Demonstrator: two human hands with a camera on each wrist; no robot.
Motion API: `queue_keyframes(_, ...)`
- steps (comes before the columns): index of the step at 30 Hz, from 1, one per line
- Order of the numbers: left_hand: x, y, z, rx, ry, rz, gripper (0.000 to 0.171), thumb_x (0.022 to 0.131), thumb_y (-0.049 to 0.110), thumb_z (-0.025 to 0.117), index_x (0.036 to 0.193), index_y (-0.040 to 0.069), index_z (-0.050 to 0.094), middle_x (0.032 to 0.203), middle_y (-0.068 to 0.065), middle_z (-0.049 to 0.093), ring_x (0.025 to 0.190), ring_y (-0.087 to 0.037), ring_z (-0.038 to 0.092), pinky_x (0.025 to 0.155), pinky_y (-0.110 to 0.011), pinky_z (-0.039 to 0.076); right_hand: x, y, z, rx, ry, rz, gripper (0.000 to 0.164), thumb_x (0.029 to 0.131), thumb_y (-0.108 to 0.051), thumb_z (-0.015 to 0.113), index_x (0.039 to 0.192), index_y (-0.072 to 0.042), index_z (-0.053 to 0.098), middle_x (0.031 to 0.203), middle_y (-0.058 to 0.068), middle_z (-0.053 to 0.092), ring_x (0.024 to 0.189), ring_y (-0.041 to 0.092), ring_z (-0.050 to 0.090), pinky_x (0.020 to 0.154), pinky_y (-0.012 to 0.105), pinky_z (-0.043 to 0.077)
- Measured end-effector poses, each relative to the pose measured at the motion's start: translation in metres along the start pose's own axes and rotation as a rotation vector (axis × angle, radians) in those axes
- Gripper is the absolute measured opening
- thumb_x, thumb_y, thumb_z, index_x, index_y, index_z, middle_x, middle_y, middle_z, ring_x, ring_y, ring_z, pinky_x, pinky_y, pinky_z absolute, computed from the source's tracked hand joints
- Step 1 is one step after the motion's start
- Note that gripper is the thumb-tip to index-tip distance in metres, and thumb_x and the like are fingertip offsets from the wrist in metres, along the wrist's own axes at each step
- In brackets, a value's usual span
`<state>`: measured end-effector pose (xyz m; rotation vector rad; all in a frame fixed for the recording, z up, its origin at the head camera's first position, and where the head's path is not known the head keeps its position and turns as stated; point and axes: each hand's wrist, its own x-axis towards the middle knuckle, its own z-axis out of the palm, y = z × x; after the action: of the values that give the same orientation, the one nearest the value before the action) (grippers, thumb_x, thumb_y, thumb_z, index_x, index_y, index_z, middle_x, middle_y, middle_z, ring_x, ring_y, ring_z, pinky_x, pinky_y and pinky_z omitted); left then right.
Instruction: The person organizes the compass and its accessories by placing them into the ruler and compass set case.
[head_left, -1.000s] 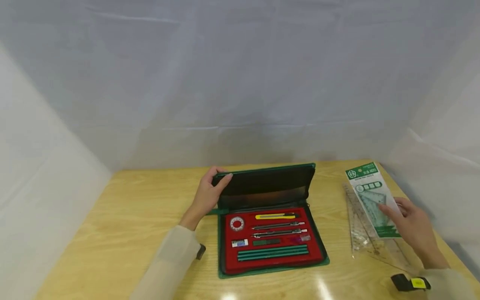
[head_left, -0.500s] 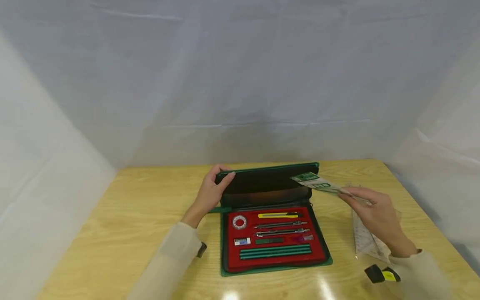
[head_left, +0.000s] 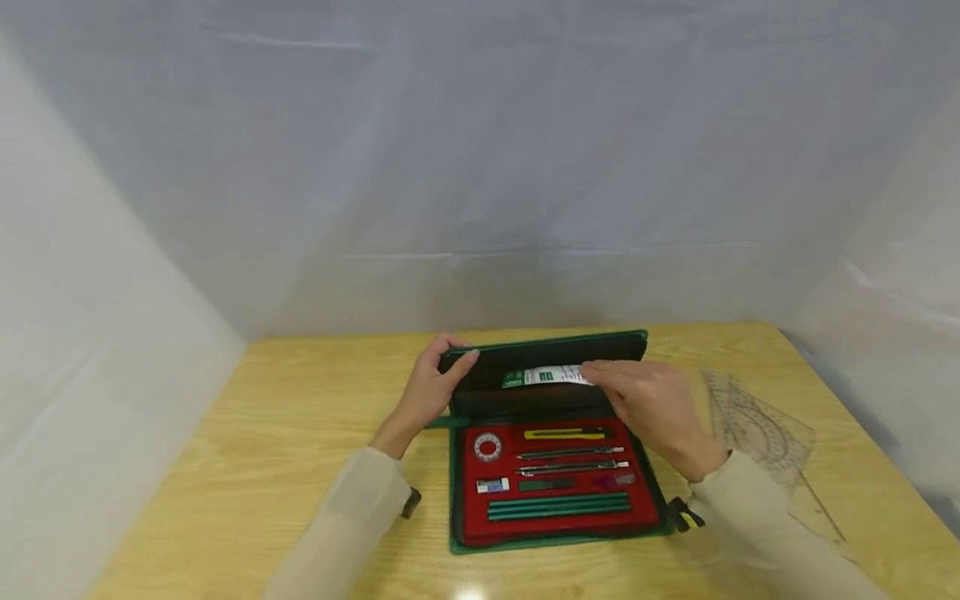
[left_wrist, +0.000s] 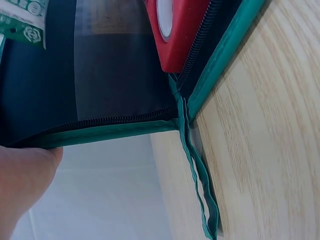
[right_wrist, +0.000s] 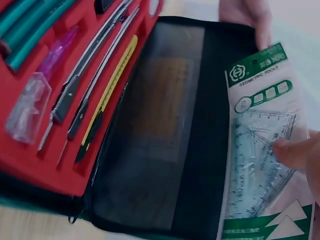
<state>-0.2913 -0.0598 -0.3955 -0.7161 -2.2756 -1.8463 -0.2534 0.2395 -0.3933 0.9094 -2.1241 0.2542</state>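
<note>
My left hand (head_left: 429, 387) grips the left corner of the raised lid (head_left: 483, 379) of a green zip case. My right hand (head_left: 656, 404) pinches a flat packet of geometry rulers (right_wrist: 265, 150), green and white with clear set squares showing. In the head view the packet lies in front of the lid's dark inner side. The right wrist view shows it beside the lid's clear pocket (right_wrist: 150, 125), with my thumb (right_wrist: 292, 152) on its face. In the left wrist view only one packet corner (left_wrist: 22, 22) shows.
The case's red insert (head_left: 555, 529) holds a yellow cutter (head_left: 566, 434), two compasses, green pencils (head_left: 558, 507), an eraser (head_left: 492, 485) and a round white piece (head_left: 487, 447). Clear rulers (head_left: 757, 425) lie on the table to the right, partly behind my right arm. White sheeting surrounds the table.
My right hand has carried the packet leftward, from above the loose rulers to the inside of the lid, turning it nearly sideways. My left hand keeps its grip on the lid.
</note>
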Motion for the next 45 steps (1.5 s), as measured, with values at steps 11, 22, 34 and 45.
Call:
queue_keyframes(11,0.002,-0.002,0.004,-0.031,0.005,-0.010,0.013,0.096,0.009,0.057,0.103,-0.001,0.057,0.109,-0.014,0.055,0.107,-0.026,0.049,0.096,-0.043,0.036,0.004,-0.004,0.032,0.033,-0.005,0.039,0.022,0.075,-0.005,0.079,0.094,-0.015,0.078,0.090,0.001,0.073,0.070,0.016,0.069,0.048,0.031,0.051)
queue_keyframes(22,0.001,-0.005,0.000,-0.054,-0.002,-0.001,0.012,0.096,0.009,0.057,0.102,-0.002,0.056,0.105,-0.013,0.055,0.101,-0.023,0.049,0.092,-0.040,0.038,0.007,-0.007,0.051,0.055,-0.087,0.057,0.017,0.078,-0.007,0.077,0.093,-0.016,0.077,0.088,-0.003,0.073,0.072,0.013,0.069,0.057,0.032,0.054)
queue_keyframes(34,0.000,-0.003,0.000,-0.054,-0.011,0.026,0.014,0.097,0.007,0.056,0.103,-0.004,0.055,0.100,-0.013,0.055,0.091,-0.020,0.049,0.085,-0.036,0.041,0.006,-0.009,0.057,0.004,-0.206,0.112,0.021,0.080,-0.007,0.077,0.098,-0.018,0.077,0.092,-0.002,0.072,0.078,0.015,0.068,0.062,0.034,0.054)
queue_keyframes(45,-0.001,0.002,0.003,-0.033,-0.002,0.004,0.013,0.097,0.010,0.056,0.103,-0.002,0.056,0.105,-0.013,0.056,0.099,-0.022,0.051,0.090,-0.040,0.040,0.002,-0.009,0.059,0.039,-0.298,0.113,0.023,0.083,-0.007,0.075,0.105,-0.012,0.074,0.097,0.003,0.068,0.079,0.016,0.063,0.071,0.034,0.051)
